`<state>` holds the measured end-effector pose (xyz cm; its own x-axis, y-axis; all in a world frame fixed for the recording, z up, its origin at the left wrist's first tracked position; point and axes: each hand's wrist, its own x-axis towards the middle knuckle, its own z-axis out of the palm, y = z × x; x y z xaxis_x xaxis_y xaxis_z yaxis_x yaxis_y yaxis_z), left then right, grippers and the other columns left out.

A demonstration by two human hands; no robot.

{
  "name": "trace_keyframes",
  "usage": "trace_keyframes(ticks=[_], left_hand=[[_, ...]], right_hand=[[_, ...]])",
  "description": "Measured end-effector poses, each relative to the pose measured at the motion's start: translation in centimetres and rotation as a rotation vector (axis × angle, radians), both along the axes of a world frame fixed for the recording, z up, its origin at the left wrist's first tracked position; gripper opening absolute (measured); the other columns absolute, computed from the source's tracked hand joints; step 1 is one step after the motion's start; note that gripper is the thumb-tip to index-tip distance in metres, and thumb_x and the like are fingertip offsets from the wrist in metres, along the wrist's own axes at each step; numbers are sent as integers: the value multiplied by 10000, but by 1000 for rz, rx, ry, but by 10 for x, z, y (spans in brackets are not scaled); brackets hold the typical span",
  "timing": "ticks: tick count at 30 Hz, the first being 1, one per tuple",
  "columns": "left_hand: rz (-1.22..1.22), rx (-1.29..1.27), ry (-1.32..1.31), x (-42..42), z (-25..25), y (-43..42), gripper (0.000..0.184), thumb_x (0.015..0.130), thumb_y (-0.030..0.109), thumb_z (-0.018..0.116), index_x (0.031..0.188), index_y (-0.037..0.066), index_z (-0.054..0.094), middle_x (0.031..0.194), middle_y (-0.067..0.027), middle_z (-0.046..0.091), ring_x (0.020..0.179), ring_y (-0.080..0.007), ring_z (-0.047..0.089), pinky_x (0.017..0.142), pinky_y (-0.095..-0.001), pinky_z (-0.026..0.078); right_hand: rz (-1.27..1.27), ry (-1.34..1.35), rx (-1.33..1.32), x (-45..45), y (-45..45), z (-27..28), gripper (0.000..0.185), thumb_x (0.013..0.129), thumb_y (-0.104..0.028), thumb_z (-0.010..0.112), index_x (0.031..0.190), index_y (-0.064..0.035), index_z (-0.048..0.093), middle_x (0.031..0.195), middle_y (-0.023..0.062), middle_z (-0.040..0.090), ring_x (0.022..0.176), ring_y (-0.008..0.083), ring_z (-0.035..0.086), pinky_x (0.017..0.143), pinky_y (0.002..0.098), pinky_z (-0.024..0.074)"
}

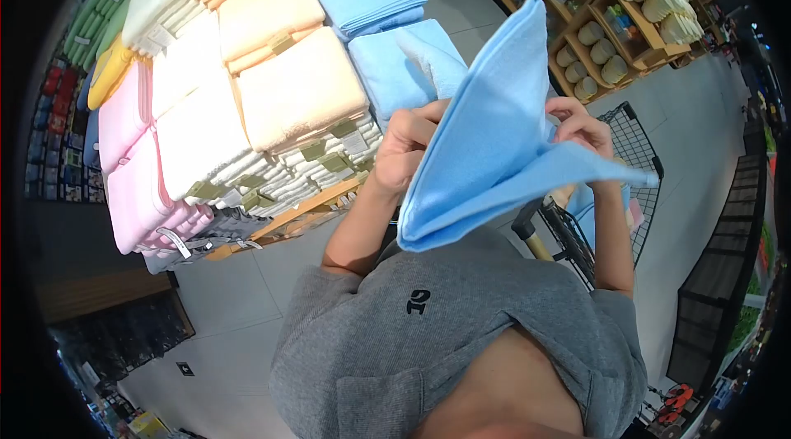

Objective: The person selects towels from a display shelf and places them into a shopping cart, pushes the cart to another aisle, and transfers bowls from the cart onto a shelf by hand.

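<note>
A light blue towel (486,117), partly folded, hangs at an angle in front of my chest, its upper corner pointing up. My left hand (405,146) is closed on its left edge, with the fingertips hidden behind the cloth. On the right side my right hand (583,130) has bent fingers gripping the same towel, and a loose flap stretches out below it to the right. Just beyond the towel lies a stack of blue towels (383,68), the top one with a raised fold.
Piles of peach towels (301,93), white towels (198,138) and pink towels (136,192) cover the display at left. A wire shopping cart (641,138) stands at right. Wooden shelves (589,6) hold cups at upper right.
</note>
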<state>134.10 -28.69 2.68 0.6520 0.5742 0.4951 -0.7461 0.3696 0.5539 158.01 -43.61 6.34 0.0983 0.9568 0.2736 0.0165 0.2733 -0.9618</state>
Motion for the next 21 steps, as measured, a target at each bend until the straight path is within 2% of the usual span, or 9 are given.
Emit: trace_keyframes(ticks=[1,4,7,8,10,12,15,17,21], left_hand=[[-69,5,-31,6,0,-2,186,687,-27,580,831,-82,686,1177,-264,608,1039,-258,596,891,-323,454],[-302,14,-127,35,1,0,212,645,7,599,812,-90,686,1117,-264,630,969,-277,610,856,-300,463],[-409,-153,56,66,-14,-15,219,672,32,581,814,-83,701,937,-187,694,762,-213,628,730,-251,476],[-420,-186,94,81,-16,-23,224,686,37,569,821,-80,704,903,-170,699,714,-200,620,690,-251,474],[-331,-171,238,107,-14,-51,225,689,28,508,773,-75,689,834,-140,687,625,-168,565,591,-257,436],[-307,-6,250,138,-29,-72,231,681,17,462,728,-73,669,771,-118,670,563,-145,518,526,-261,403],[-558,161,136,178,-37,-99,215,644,1,403,641,-54,611,735,-74,610,605,-122,486,562,-244,391],[-673,181,71,193,-30,-124,222,638,-3,393,658,-52,608,759,-61,593,654,-116,490,602,-234,396],[-716,336,244,226,-44,-159,311,871,242,484,856,-33,628,860,-80,633,727,-147,570,680,-249,467]], right_hand=[[11,-177,42,0,-13,5,197,812,-37,586,993,6,649,1266,127,498,1275,282,436,990,386,437],[-123,-216,-3,-17,-57,19,235,783,15,602,1014,5,637,1359,147,402,1304,321,409,1006,402,438],[-494,-269,-39,-33,-90,22,274,765,55,608,1033,2,625,1392,159,336,1329,313,385,1014,387,435],[-624,-215,-46,-31,-101,19,338,791,33,625,1123,9,569,1378,158,346,1325,310,395,996,362,447],[-922,80,8,-18,-121,0,424,814,-11,663,1209,-17,509,1324,152,409,1280,297,452,968,337,475],[-1068,488,-334,-4,-151,-11,475,836,-34,669,1262,-8,459,1236,158,511,1181,270,547,942,332,510],[-744,1126,-136,16,-198,-62,409,875,-59,637,1239,32,475,1124,159,603,1052,222,630,877,359,559],[-728,1223,-96,13,-224,-83,400,895,-77,609,1245,53,464,1128,168,605,1039,234,635,876,368,563],[-849,1206,7,7,-261,-97,388,934,-133,556,1270,38,461,1158,167,596,1049,250,629,889,382,554]])
